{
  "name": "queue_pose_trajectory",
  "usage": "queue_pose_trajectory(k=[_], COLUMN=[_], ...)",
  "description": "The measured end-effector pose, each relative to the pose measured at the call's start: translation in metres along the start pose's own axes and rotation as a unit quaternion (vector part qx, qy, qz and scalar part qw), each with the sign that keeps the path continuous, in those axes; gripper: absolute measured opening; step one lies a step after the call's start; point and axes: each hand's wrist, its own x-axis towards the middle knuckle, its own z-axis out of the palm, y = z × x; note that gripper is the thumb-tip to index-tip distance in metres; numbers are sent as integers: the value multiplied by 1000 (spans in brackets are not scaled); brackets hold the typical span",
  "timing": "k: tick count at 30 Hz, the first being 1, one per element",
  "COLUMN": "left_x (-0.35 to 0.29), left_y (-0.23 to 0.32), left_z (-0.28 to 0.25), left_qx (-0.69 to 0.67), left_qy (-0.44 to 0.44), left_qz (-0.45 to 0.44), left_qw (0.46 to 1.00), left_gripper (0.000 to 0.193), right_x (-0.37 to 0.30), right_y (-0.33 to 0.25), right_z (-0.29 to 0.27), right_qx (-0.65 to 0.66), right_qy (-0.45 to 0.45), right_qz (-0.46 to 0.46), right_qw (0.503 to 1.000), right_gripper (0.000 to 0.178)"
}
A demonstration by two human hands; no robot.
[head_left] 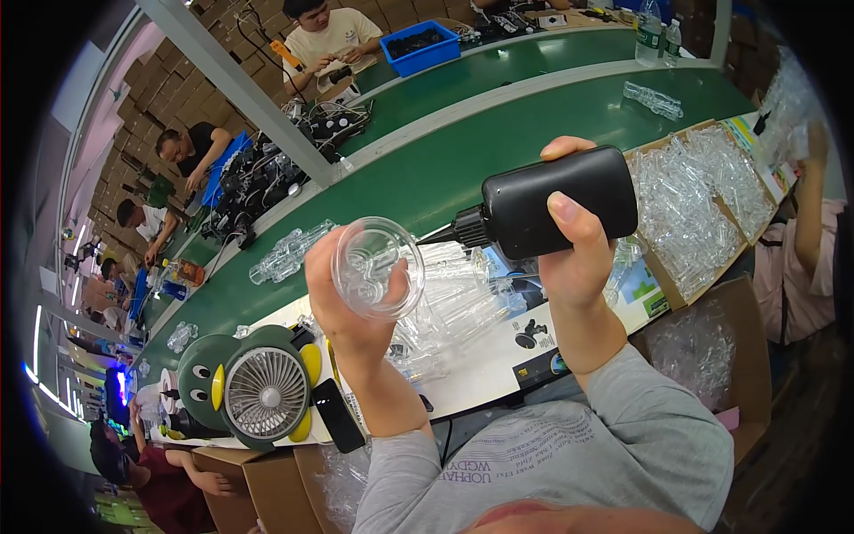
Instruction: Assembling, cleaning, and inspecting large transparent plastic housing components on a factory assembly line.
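My left hand grips a clear round plastic piece, its wide circular rim turned upward. Fingers and thumb are closed around its lower part, and the thumb shows through the clear wall. In my right hand is a black squeeze bottle, tipped sideways with its thin nozzle pointing left. The nozzle tip is at the right edge of the clear piece; whether it touches, I cannot tell. Under both hands, a heap of clear plastic parts lies on the white work surface.
A green character-shaped fan and a black phone stand at left. Cardboard trays of clear parts lie at right, with an open carton below. Beyond runs a green conveyor belt carrying clear parts. Several co-workers sit across and alongside.
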Motion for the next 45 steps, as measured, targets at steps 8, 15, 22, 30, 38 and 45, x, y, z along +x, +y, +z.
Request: queue_pose_trajectory(k=[8,15,22,30,38,45], left_x=[1,-4,-2,-5,-1,1], left_y=[1,-9,-8,-12,-9,-7], left_z=[-9,2,-15,-13,-14,-14], left_qx=[-16,-147,4,-88,-62,-47], left_qy=[-25,48,5,21,-4,-22], left_qz=[-36,-23,2,-34,-26,-26], left_qw=[999,988,1000,995,998,998], left_gripper=[45,47,49,45,36,41], right_x=[1,0,1,2,1,2], right_y=[0,-1,1,1,0,1], right_z=[2,2,0,0,0,2], right_qx=[34,-2,0,7,5,16], right_qy=[15,4,8,7,5,3], right_qz=[-25,-2,-16,-14,-14,-20], right_qw=[999,1000,1000,1000,1000,1000], right_gripper=[34,38,38,38,37,35])
